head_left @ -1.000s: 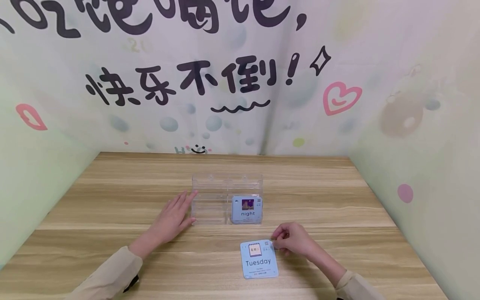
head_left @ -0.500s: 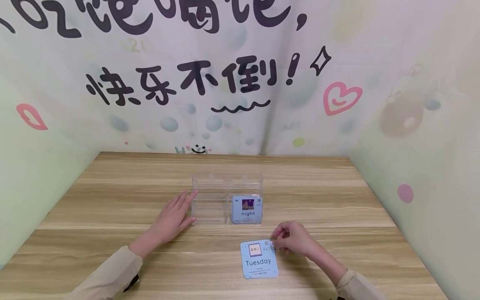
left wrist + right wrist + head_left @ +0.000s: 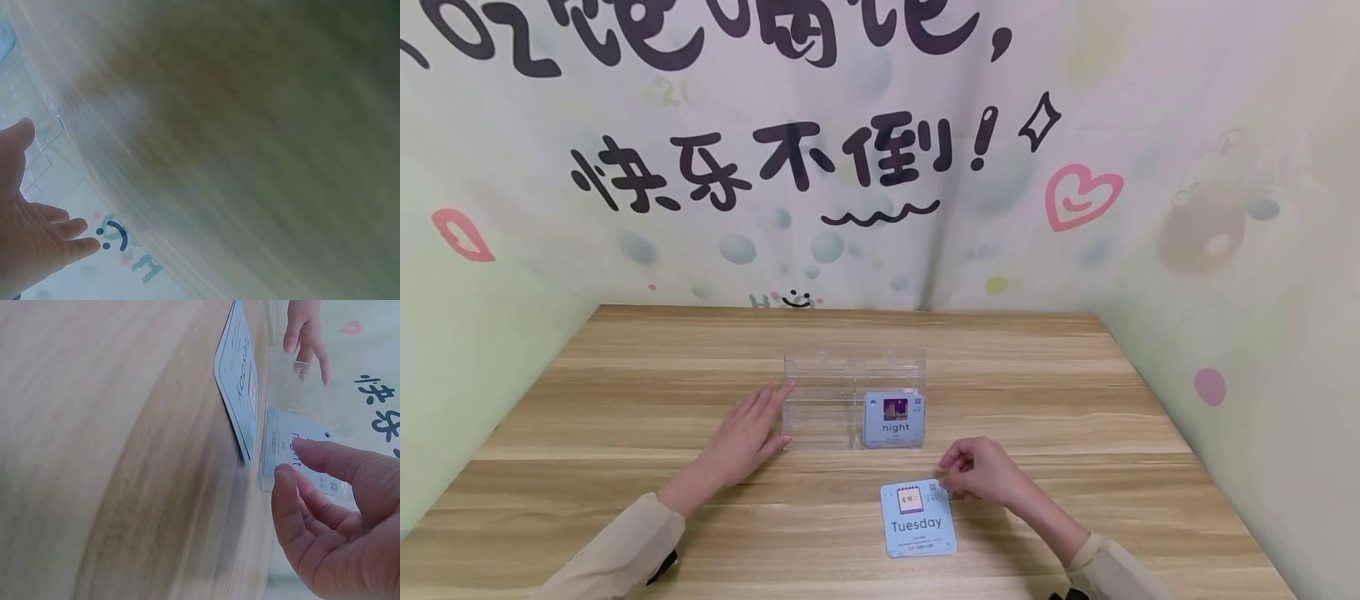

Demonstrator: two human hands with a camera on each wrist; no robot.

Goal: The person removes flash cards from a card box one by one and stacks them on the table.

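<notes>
The Tuesday card stack (image 3: pixel 917 518) lies toward the counter's (image 3: pixel 647 392) near edge, right of centre. Just off its far right corner, the right hand (image 3: pixel 985 475) is loosely curled, gripping nothing. Between the stack and the far edge stands a clear holder (image 3: pixel 817 425), its lower right pocket filled by the night card (image 3: pixel 894 419). The left hand (image 3: pixel 739 442), fingers extended, is at the holder's left side. A printed backdrop (image 3: pixel 700 250) rises behind.

Bent fingers (image 3: pixel 287 509), Tuesday card (image 3: pixel 238 384), night card (image 3: pixel 282 434)

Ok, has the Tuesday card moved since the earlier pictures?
No. Judged against the clear holder in the head view, the Tuesday card shows no shift in any direction.
</notes>
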